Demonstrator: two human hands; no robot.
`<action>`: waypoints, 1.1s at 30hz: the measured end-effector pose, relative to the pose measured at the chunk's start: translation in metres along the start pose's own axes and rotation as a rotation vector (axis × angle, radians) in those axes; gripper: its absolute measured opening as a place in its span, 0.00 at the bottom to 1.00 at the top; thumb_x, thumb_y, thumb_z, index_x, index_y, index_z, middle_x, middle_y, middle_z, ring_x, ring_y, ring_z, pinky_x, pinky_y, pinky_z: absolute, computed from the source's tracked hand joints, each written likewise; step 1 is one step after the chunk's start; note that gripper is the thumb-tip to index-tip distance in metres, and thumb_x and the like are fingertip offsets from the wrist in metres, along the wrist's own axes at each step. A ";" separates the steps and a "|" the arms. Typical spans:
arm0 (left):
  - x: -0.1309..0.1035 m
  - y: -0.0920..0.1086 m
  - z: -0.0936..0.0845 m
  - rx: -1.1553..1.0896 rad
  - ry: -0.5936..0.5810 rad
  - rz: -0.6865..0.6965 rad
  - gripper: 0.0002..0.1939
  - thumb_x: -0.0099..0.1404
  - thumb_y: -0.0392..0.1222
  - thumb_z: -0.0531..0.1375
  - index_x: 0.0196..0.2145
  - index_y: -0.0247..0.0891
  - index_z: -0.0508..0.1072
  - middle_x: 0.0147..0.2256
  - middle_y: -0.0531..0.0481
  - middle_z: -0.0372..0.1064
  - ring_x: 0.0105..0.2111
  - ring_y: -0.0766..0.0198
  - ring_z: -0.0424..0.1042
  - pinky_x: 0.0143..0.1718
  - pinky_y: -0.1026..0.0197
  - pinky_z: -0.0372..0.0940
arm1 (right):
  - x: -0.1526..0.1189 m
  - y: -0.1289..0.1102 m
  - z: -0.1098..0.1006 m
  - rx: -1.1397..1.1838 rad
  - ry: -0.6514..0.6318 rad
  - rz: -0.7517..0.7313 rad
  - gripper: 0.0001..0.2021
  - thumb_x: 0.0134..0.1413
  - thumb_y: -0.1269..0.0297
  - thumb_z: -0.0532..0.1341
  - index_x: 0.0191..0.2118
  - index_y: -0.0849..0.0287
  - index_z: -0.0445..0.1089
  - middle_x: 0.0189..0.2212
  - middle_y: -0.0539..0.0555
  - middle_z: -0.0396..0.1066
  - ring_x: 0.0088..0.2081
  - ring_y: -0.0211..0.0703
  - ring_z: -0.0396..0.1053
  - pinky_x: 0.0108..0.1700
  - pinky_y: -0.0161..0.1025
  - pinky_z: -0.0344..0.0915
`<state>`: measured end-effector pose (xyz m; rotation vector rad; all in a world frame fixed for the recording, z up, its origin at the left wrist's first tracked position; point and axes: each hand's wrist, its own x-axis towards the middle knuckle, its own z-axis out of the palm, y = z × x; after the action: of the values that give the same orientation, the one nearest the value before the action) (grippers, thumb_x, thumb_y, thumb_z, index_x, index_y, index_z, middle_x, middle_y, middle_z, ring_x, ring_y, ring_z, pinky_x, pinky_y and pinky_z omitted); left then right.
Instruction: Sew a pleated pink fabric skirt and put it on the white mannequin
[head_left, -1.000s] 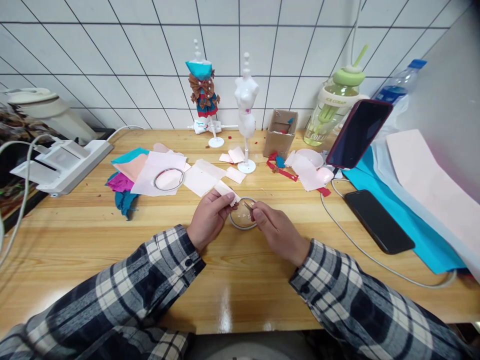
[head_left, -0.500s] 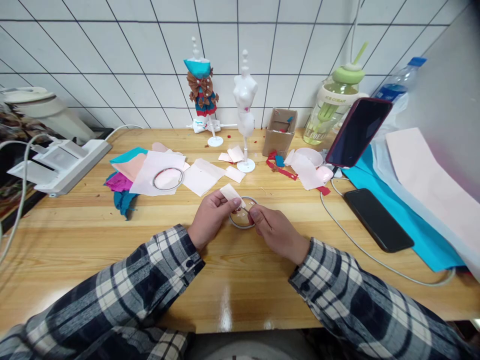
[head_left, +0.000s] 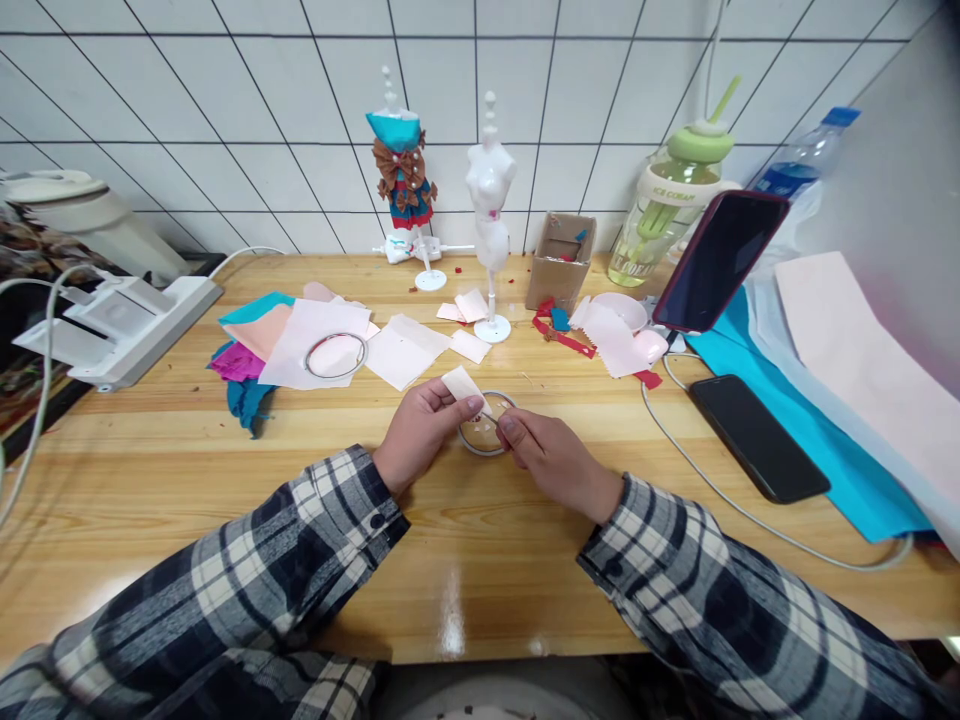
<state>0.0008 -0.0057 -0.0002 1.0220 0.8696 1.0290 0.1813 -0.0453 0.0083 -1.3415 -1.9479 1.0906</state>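
My left hand pinches a small folded piece of pale paper between thumb and fingers. My right hand is closed on a thin tool, whose tip points at the lower corner of that paper; its kind is too small to tell. Beneath both hands a grey metal ring lies on the table, with small pale scraps inside it. Beyond the hands, a few pale paper pieces lie near the base of a bare white mannequin.
A dressed mannequin, a cardboard box and a bottle stand along the wall. Sheets and a second ring lie left. A propped phone, a flat phone and a cable are at right.
The view has shifted very slightly. The thin tool in my right hand has tilted a little at the paper's edge; both hands otherwise keep their places and holds.
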 end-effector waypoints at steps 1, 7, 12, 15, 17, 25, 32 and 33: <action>0.000 0.000 0.000 0.003 0.001 -0.002 0.10 0.52 0.41 0.71 0.30 0.35 0.77 0.28 0.52 0.75 0.28 0.67 0.71 0.35 0.64 0.65 | 0.001 0.000 0.000 0.011 -0.006 0.000 0.20 0.68 0.52 0.43 0.29 0.56 0.59 0.22 0.47 0.60 0.25 0.37 0.57 0.31 0.36 0.51; 0.001 0.000 -0.002 0.013 -0.021 -0.003 0.10 0.52 0.42 0.71 0.30 0.35 0.78 0.27 0.52 0.75 0.29 0.66 0.71 0.36 0.64 0.65 | 0.003 0.001 -0.003 0.059 -0.052 0.016 0.19 0.67 0.52 0.45 0.27 0.56 0.56 0.21 0.46 0.57 0.25 0.37 0.55 0.30 0.36 0.50; 0.001 0.000 -0.002 0.056 -0.020 -0.009 0.11 0.52 0.43 0.71 0.31 0.36 0.77 0.28 0.52 0.75 0.30 0.64 0.72 0.37 0.63 0.66 | 0.005 0.003 -0.005 0.048 -0.077 0.047 0.19 0.67 0.53 0.46 0.26 0.56 0.56 0.21 0.46 0.57 0.24 0.37 0.55 0.30 0.36 0.50; 0.001 0.001 -0.001 0.090 -0.022 -0.006 0.12 0.52 0.44 0.70 0.32 0.36 0.77 0.29 0.51 0.76 0.31 0.63 0.73 0.38 0.61 0.66 | 0.007 0.007 -0.005 0.035 -0.085 0.050 0.20 0.66 0.52 0.46 0.25 0.56 0.55 0.21 0.46 0.57 0.25 0.37 0.55 0.30 0.36 0.49; 0.001 0.002 0.000 0.114 -0.013 -0.010 0.13 0.51 0.45 0.71 0.32 0.35 0.77 0.30 0.50 0.76 0.31 0.62 0.73 0.38 0.61 0.67 | 0.008 0.009 -0.005 0.023 -0.082 0.055 0.20 0.66 0.51 0.46 0.25 0.56 0.55 0.21 0.46 0.57 0.25 0.37 0.56 0.30 0.36 0.49; 0.002 0.003 0.002 0.140 0.000 -0.028 0.16 0.50 0.47 0.71 0.32 0.35 0.76 0.30 0.50 0.76 0.32 0.62 0.73 0.39 0.59 0.67 | 0.009 0.011 -0.005 -0.021 -0.067 0.059 0.19 0.66 0.52 0.46 0.26 0.56 0.57 0.23 0.47 0.60 0.26 0.38 0.57 0.31 0.36 0.51; 0.002 0.002 0.002 0.150 0.014 -0.030 0.15 0.50 0.47 0.71 0.31 0.35 0.77 0.30 0.49 0.76 0.32 0.60 0.74 0.38 0.59 0.67 | 0.008 0.012 -0.005 -0.065 -0.056 0.056 0.19 0.67 0.51 0.46 0.27 0.56 0.58 0.23 0.47 0.61 0.27 0.39 0.58 0.31 0.36 0.51; 0.002 0.002 0.002 0.146 0.018 -0.032 0.15 0.50 0.47 0.71 0.32 0.35 0.77 0.30 0.49 0.76 0.32 0.60 0.73 0.38 0.59 0.67 | 0.008 0.012 -0.005 -0.070 -0.057 0.059 0.20 0.67 0.51 0.45 0.27 0.56 0.58 0.23 0.48 0.61 0.27 0.39 0.59 0.31 0.36 0.51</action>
<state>0.0030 -0.0041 0.0022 1.1189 0.9842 0.9593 0.1881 -0.0341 0.0011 -1.4275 -2.0166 1.1086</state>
